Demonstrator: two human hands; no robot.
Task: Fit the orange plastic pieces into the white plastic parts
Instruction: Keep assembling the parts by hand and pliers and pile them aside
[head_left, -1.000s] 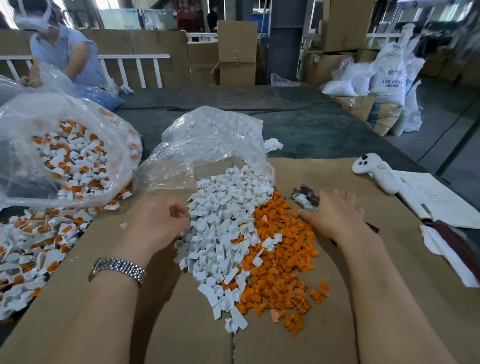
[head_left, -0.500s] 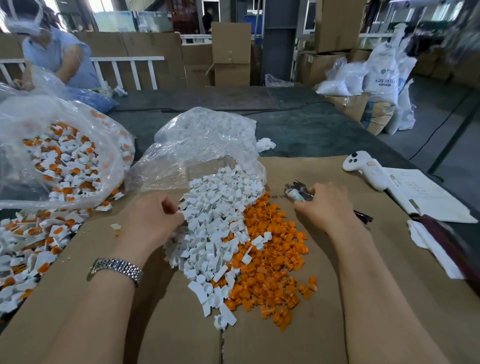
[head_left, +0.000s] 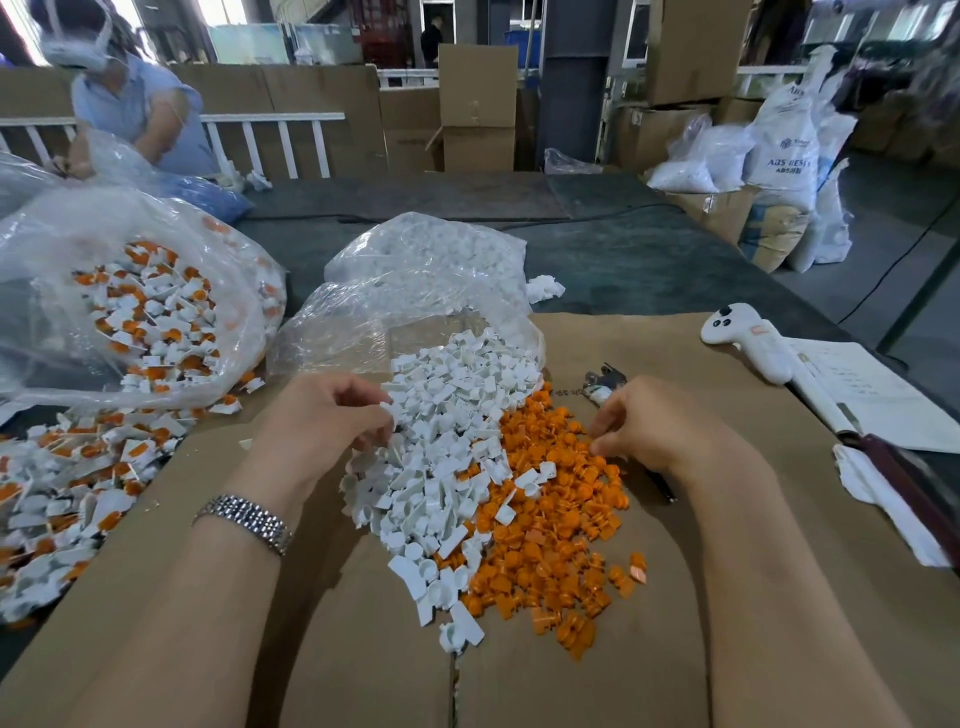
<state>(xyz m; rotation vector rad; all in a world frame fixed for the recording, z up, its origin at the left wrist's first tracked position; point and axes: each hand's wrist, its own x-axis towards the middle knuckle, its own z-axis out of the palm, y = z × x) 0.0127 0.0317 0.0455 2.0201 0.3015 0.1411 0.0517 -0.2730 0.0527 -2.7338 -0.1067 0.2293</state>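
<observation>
Your left hand (head_left: 322, 415) rests at the left edge of a heap of white plastic parts (head_left: 447, 447), its fingers curled and its fingertips pinching among the white parts; which piece that grip holds cannot be told. Your right hand (head_left: 649, 426) sits at the upper right edge of a heap of orange plastic pieces (head_left: 550, 525), fingertips curled down onto the orange pieces, seemingly pinching one. The two heaps lie touching, side by side, on flat brown cardboard (head_left: 675, 649) covering the tabletop, white on the left, orange on the right. A clear plastic bag (head_left: 415, 291) spills more white parts just behind the heaps. Farther left, another clear bag (head_left: 135, 301) holds white parts already fitted with orange. A white controller (head_left: 748, 338) lies to the far right.
</observation>
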